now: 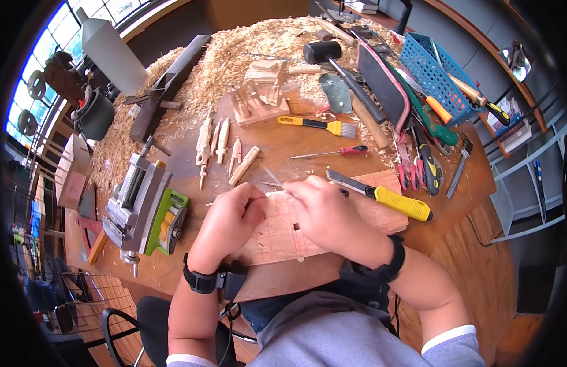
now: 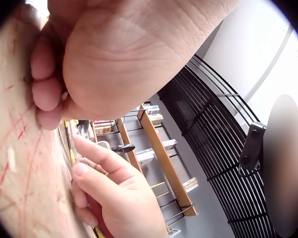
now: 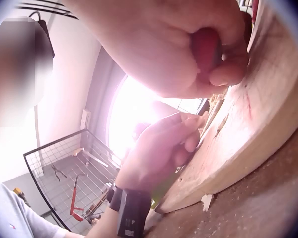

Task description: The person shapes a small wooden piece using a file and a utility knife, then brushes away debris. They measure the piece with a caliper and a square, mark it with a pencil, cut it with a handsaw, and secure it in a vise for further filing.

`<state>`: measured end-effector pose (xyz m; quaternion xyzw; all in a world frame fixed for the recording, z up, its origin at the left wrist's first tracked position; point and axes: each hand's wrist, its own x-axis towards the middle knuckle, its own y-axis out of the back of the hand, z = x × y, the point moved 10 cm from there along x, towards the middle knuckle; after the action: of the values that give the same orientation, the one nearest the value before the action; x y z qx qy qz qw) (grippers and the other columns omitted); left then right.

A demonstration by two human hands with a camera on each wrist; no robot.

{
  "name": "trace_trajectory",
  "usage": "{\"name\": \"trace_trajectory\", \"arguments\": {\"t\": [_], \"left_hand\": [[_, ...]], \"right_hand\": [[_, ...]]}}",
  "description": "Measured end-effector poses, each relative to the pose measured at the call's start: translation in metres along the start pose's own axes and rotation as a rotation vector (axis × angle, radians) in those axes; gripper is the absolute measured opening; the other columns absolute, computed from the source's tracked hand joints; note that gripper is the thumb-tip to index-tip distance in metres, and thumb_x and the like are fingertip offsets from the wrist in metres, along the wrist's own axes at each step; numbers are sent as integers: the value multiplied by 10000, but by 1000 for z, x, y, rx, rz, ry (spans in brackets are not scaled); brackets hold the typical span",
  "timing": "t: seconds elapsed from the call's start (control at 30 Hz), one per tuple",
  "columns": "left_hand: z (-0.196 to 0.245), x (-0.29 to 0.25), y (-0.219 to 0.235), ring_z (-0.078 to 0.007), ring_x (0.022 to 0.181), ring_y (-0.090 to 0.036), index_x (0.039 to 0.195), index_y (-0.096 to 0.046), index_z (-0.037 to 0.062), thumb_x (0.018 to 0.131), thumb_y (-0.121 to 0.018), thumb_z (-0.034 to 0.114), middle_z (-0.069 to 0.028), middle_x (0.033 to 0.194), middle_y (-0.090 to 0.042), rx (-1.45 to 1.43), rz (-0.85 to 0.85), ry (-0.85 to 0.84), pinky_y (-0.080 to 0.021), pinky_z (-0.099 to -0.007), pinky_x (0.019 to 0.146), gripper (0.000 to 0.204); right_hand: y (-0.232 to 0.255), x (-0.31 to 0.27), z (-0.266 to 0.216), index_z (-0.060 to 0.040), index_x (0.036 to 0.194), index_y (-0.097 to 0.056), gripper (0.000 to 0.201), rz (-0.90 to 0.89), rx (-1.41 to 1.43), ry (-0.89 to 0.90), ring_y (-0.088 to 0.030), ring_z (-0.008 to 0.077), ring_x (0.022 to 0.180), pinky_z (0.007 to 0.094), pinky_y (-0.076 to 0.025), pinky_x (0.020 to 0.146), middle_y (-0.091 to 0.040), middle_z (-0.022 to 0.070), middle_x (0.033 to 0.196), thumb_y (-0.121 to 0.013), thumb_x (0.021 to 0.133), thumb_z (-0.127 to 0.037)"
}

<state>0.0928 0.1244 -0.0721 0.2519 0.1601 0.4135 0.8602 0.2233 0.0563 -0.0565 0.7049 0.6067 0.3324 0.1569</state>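
Observation:
My right hand (image 1: 329,211) grips a tool by its red handle (image 3: 207,49), whose end shows in the palm in the right wrist view. The tool's working end is hidden by the fingers. Opposite it, my left hand (image 1: 225,223) has its fingers curled, with thumb and fingertips pinching a thin pale piece of wood (image 3: 216,105) low over the board. Both hands are close together above a wooden board (image 1: 268,241) marked with red lines and a small square hole. A yellow utility knife (image 1: 402,203) lies across the board's right part, beside my right hand.
Ahead lie carved wooden sticks (image 1: 223,140), a screwdriver (image 1: 329,152), a yellow-handled brush (image 1: 317,125) and a mallet (image 1: 323,52). A vise (image 1: 136,199) stands left. Pliers (image 1: 412,165) and a blue basket (image 1: 433,79) are right. Shavings (image 1: 246,43) cover the far side.

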Motion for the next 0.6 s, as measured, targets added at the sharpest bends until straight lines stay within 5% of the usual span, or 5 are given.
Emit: {"name": "trace_trajectory", "arguments": {"t": [0.03, 0.1, 0.2, 0.53, 0.6], "left_hand": [[-4, -1, -3, -148, 674, -647, 944, -615, -33, 935, -604, 59, -84, 739, -664, -128, -24, 15, -515, -301, 618, 93], [-2, 0, -5, -110, 711, -635, 993, -610, -27, 964, -591, 67, -50, 779, -661, -269, -33, 15, -512, -273, 631, 100], [4, -3, -13, -61, 752, -594, 1072, -589, -9, 999, -571, 78, -2, 838, -631, -507, -86, 42, -493, -222, 646, 115], [15, -6, -15, -42, 750, -577, 1055, -591, 13, 985, -601, 65, 16, 843, -608, -492, -142, -57, -494, -207, 648, 88], [13, -5, -14, -39, 746, -573, 1049, -594, 11, 981, -605, 58, 18, 838, -606, -451, -121, -58, -490, -205, 648, 84]], "right_hand": [[16, -2, -1, 33, 1082, -655, 230, 115, 51, 10, -619, 344, 720, 389, -510, 682, -607, 218, 837, -581, 870, -18], [18, -1, 8, 45, 1117, -617, 274, 27, 120, -121, -645, 296, 745, 394, -528, 697, -649, 174, 858, -609, 862, -57], [-1, -6, 25, 49, 1146, -601, 304, -135, 609, -418, -516, 28, 704, 235, -480, 620, -571, -27, 782, -681, 909, -124], [-7, 13, 12, 2, 1014, -612, 148, -210, 702, -305, -513, 14, 654, 199, -449, 563, -562, -44, 771, -644, 959, -131], [14, 18, 27, -13, 980, -617, 143, -47, 779, -420, -495, 14, 595, 205, -423, 506, -562, -39, 763, -608, 987, -156]]}}
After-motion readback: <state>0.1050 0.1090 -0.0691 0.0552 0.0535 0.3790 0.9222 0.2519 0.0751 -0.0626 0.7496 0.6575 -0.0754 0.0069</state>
